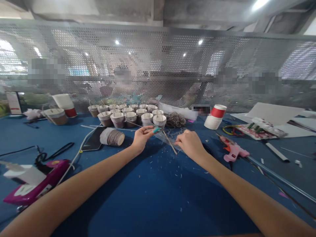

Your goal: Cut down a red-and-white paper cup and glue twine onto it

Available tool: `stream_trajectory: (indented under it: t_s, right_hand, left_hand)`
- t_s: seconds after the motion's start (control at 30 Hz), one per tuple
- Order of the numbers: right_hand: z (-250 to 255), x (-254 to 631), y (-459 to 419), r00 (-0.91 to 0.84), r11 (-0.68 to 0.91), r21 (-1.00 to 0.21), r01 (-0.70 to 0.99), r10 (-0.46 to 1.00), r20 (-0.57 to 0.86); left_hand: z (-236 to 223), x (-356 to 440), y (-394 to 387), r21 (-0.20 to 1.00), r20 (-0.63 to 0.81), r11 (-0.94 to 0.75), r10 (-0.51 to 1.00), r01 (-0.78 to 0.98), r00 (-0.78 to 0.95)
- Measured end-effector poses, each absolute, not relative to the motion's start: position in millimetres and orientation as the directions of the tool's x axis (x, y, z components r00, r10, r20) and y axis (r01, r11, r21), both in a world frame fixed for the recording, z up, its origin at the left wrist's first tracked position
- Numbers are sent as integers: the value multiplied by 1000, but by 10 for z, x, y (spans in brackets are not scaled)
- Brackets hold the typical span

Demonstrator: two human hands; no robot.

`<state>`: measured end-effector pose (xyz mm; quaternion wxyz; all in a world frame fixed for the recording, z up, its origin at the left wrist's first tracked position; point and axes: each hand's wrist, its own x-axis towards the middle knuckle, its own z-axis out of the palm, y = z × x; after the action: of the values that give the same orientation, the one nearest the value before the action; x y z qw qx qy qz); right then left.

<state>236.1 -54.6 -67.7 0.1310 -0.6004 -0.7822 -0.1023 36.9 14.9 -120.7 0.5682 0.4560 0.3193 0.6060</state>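
My left hand [142,139] is closed in a pinch near the middle of the table. A small teal piece [156,130] shows at its fingertips; its kind is unclear. My right hand [189,142] is curled shut a little to the right, and what its fingers hold is hidden. Between the hands lie clear wispy strands [161,137] and a thin brown stick [170,142]. Just beyond them stand several small cups wrapped in twine [130,119], with thin handles. A tangle of brown twine [175,119] lies beside the cups. One wrapped cup [112,137] rests on its side, left of my left hand.
A dark phone [92,141] lies under the tipped cup. At left is a magenta power strip [37,184] with cords. A pink glue gun [234,149] lies at right, near stacked paper cups [215,117]. A perforated metal screen [158,62] closes off the back.
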Motion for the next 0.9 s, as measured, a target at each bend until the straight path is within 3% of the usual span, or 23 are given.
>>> stream_trajectory:
  t_s: [0.17, 0.43, 0.57, 0.77, 0.9]
  right_hand:
    - [-675, 2363, -559, -182, 213, -33, 977, 897, 402]
    - [-696, 2374, -544, -236, 270, -12, 963, 861, 452]
    - [-698, 2380, -527, -290, 291, 52, 955, 885, 365]
    - [-713, 2325, -598, -397, 331, 249, 910, 868, 299]
    - [-686, 2302, -627, -369, 307, 239, 921, 885, 285]
  left_hand:
    - [-1203, 379, 141, 914, 194, -141, 976, -381, 104]
    - [-1179, 379, 121, 917, 181, -128, 977, -378, 109]
    - [-1172, 372, 121, 918, 191, -139, 976, -371, 105]
    - [-1181, 372, 143, 920, 188, -140, 977, -365, 98]
    - [-1203, 371, 147, 932, 202, -159, 974, -326, 101]
